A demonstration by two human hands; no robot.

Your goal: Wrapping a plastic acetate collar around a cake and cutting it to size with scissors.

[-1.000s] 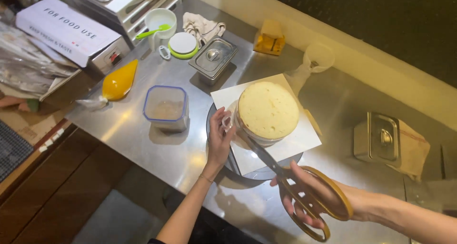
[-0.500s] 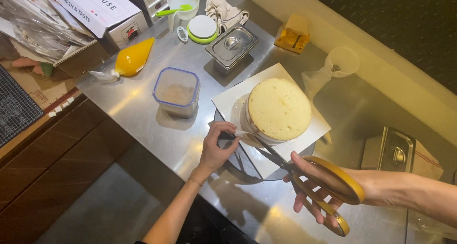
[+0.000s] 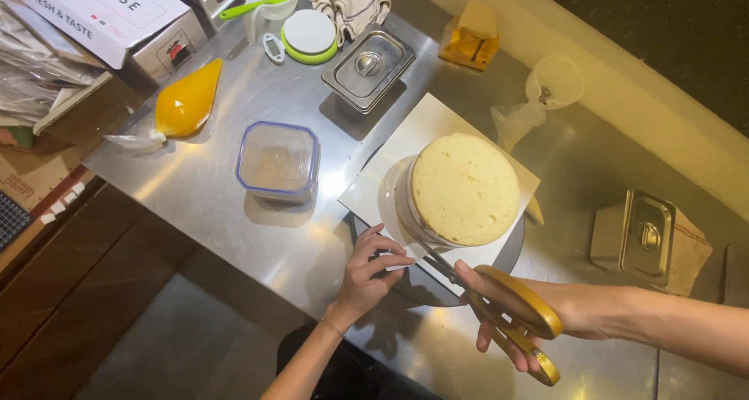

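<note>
A round pale yellow cake (image 3: 465, 188) wrapped in a clear band sits on a white square board (image 3: 367, 189), which rests on a dark turntable (image 3: 511, 248). My left hand (image 3: 368, 274) pinches the near edge of the board and the clear band beside the cake. Scissors with yellow handles (image 3: 516, 322) are in my right hand (image 3: 546, 314); their dark blades reach toward the base of the cake, close to my left fingers.
On the steel counter (image 3: 234, 236) stand a clear lidded tub (image 3: 278, 162), a yellow piping bag (image 3: 186, 101), a lidded steel pan (image 3: 368, 69), a round green-rimmed lid (image 3: 309, 35), a white cup with a green spatula (image 3: 261, 2), a cloth (image 3: 347, 2), another steel pan (image 3: 644, 235) and a clear piping bag (image 3: 538, 100).
The view has shifted and drawn closer. My left hand has slid along the board's near edge toward the cake's front, and the scissors have come in lower, nearer the cake's base.
</note>
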